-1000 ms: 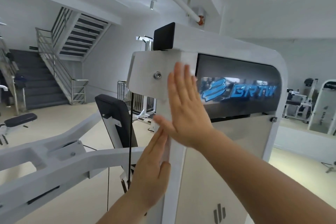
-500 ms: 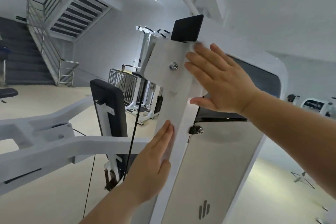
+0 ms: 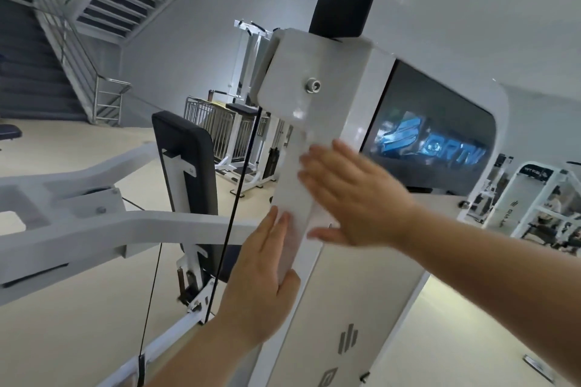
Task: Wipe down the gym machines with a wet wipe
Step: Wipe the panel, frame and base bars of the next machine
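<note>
A white gym machine stands in front of me, its upright column (image 3: 327, 104) topped by a plate with a bolt. My right hand (image 3: 352, 198) lies flat on the column's front, fingers straight and pointing left. A pale, blurred edge that may be the wet wipe (image 3: 309, 143) shows at its fingertips; white on white, it is hard to make out. Lower down, my left hand (image 3: 261, 292) presses flat against the column's left side, fingers pointing up.
A dark panel with a blue logo (image 3: 434, 141) sits right of the column. A black cable (image 3: 239, 182), a black back pad (image 3: 185, 166) and a white lever arm (image 3: 78, 229) are to the left. Stairs (image 3: 47, 72) rise far left; other machines (image 3: 540, 204) stand at right.
My right hand has slid down the column from the top plate near the bolt to its middle. My left hand has stayed in place on the column's side.
</note>
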Available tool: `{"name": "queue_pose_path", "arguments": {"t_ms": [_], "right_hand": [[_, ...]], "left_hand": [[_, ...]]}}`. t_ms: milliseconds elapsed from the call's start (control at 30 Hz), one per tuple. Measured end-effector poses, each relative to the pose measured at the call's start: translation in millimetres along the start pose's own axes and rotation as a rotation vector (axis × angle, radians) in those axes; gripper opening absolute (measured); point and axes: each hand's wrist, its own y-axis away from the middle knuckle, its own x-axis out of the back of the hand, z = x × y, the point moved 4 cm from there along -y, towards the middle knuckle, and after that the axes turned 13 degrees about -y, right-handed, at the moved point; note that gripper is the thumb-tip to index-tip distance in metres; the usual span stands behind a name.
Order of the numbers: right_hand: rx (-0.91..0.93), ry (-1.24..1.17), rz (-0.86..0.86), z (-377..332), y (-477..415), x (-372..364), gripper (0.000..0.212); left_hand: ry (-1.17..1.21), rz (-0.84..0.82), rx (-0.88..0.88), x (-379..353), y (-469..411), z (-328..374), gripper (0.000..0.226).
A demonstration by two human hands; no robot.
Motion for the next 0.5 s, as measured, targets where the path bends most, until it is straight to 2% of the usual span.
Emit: {"name": "queue_pose_path", "arguments": {"t_ms": [67, 133, 267, 333, 433, 500], "right_hand": [[0.06, -0.012, -0.158, -30, 6, -14, 0.092], [0.034, 0.019, -0.266, -43, -2, -13, 0.097], [-0.184, 0.074, -0.27, -34, -31, 7, 0.105], [-0.252, 0.122, -0.326, -32, -40, 8, 0.109], [-0.285, 0.133, -0.386, -39, -46, 8, 0.114], [-0.242, 0.12, -0.432, -50, -42, 4, 0.114]], "left_hand": [[0.0, -0.067, 0.049, -9, 8, -12, 0.081], [0.011, -0.145, 0.09, -20, 17, -22, 0.085], [0.021, -0.18, 0.081, -36, 30, -29, 0.093], [0.02, -0.175, 0.086, -41, 33, -32, 0.095], [0.032, -0.138, 0.083, -45, 34, -34, 0.095], [0.034, -0.114, 0.067, -47, 34, -35, 0.094]]}}
